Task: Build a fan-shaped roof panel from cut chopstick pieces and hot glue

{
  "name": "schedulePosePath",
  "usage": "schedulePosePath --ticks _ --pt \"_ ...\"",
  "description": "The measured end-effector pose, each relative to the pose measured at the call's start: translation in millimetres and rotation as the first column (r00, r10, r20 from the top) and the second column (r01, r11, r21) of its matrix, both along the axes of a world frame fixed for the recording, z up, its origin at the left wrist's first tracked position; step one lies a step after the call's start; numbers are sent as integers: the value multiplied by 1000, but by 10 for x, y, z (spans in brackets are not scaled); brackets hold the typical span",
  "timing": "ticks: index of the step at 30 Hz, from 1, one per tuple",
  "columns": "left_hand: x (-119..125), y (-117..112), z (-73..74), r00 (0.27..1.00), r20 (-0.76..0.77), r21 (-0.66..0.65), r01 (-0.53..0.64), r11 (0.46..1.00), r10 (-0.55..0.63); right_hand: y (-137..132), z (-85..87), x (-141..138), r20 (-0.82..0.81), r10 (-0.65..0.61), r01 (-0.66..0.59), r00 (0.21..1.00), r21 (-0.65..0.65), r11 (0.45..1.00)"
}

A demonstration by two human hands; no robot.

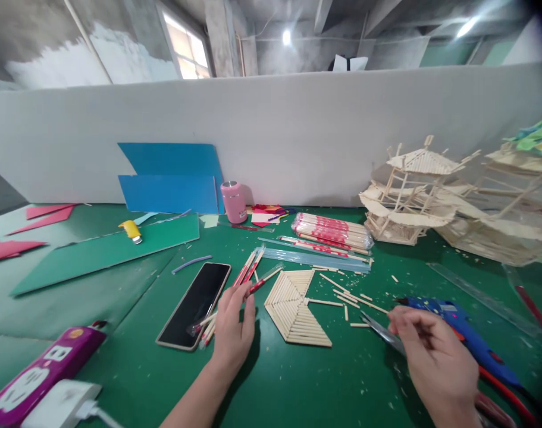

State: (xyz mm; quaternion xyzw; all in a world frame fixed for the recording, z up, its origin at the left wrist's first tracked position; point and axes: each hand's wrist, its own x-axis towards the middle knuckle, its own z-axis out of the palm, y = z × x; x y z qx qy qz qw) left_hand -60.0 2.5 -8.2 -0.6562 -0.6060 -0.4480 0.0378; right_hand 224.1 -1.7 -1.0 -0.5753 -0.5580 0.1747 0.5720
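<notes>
My left hand (235,321) is closed over a pair of wrapped chopsticks (266,278) with red-printed film, which lies slantwise under its fingers. More wrapped chopsticks (247,267) lie beneath, beside a black-screened phone (194,306). Between my hands is a flat panel of thin sticks (295,309), laid in angled rows with a gap on its right side. My right hand (435,351) pinches the end of a thin wooden stick (373,305). Under that hand are the metal blades of a cutting tool (382,334); whether the palm holds it is hidden.
A blue glue gun (469,336) lies right of my right hand. Stick-built pavilion models (400,202) stand at the back right. Behind the panel are bundled chopsticks (333,229) and a pink flask (234,202). A yellow cutter (131,232) and purple power strip (43,374) are left.
</notes>
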Motion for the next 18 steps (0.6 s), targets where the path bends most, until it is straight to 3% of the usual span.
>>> schedulePosePath --ticks 5,9,15,18 --pt "-24 13 -21 999 -50 -29 -21 999 20 -30 50 13 -208 -72 62 976 -55 997" --pt "-27 18 -5 995 -92 -32 -28 999 25 -16 100 -6 -320 -89 96 943 7 995" --pt "-13 13 10 992 -120 -17 -36 999 34 6 150 47 -118 -116 116 986 -4 993" --pt "-10 -1 6 991 -125 -10 -46 999 45 -2 149 72 -40 -68 68 997 10 998"
